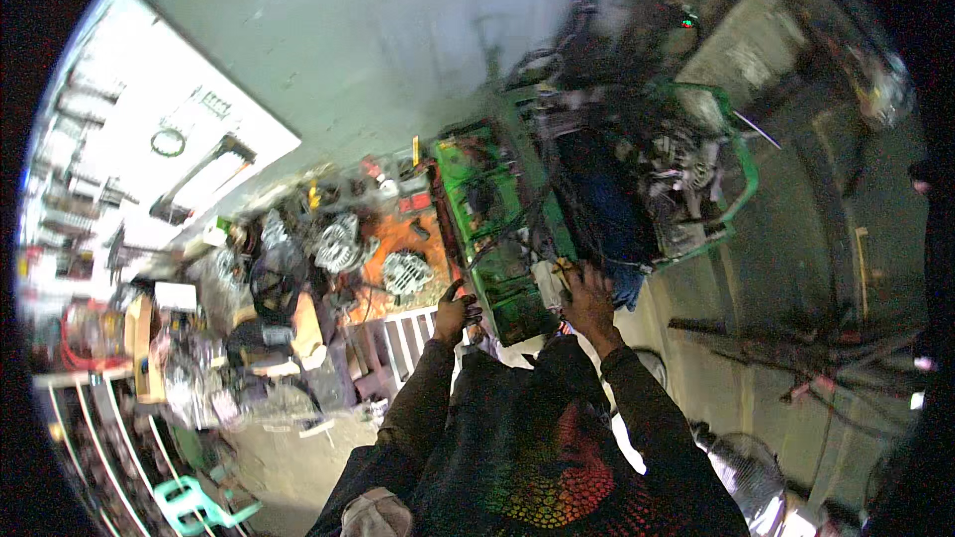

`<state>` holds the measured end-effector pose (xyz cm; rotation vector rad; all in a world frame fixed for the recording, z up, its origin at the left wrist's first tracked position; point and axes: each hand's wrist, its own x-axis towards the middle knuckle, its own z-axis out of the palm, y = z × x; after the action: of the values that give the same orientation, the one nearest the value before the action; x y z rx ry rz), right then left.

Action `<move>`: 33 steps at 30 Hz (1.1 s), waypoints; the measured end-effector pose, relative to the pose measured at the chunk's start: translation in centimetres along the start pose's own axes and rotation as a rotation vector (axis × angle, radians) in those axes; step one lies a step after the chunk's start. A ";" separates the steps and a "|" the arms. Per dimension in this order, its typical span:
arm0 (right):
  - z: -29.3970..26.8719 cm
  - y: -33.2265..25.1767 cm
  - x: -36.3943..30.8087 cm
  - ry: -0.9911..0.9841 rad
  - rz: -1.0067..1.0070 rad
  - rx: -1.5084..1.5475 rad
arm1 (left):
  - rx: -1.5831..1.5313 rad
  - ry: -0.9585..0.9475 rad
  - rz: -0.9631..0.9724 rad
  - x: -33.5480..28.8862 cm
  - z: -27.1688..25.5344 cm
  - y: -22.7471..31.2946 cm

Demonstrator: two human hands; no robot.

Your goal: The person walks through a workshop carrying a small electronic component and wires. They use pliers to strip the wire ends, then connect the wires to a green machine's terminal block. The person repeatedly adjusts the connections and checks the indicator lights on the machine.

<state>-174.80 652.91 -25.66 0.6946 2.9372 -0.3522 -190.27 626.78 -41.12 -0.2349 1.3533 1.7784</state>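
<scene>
My left hand is beside the near left edge of a green metal tray. Its thumb stands apart from the half-curled fingers, and no object shows in it. On the tray's right side, my right hand is bent over a pale, blocky piece. A small yellowish thing shows at its fingertips, too blurred to name. Dark cables run over the tray. Just right of it lies dark blue cloth on a green-framed machine.
Left of the tray, an orange worktop bears silvery alternator-like parts. A white board with hung tools is on the wall. A turquoise plastic stool stands lower left. Crossed metal bars lie at the right.
</scene>
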 end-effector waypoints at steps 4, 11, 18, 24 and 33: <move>0.0 -0.6 -0.5 -0.089 0.100 0.006 | 1.038 0.026 0.367 7.0 0.1 0.8; -1.9 -2.2 -0.7 0.042 0.128 0.274 | 1.372 -0.092 0.968 14.3 1.6 0.0; -5.3 -4.5 0.8 0.012 0.046 0.289 | 1.518 -0.125 0.739 8.4 4.0 6.2; -7.4 -10.2 6.7 0.167 -0.235 0.656 | 1.483 -0.065 0.771 -5.2 10.6 16.5; -11.8 -14.3 11.4 -0.646 -0.534 0.791 | 1.843 -0.498 1.043 -7.5 13.0 15.2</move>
<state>-191.98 648.24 -13.12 -0.1883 2.2312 -1.4934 -192.28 633.46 -20.90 1.9640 2.2145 0.3794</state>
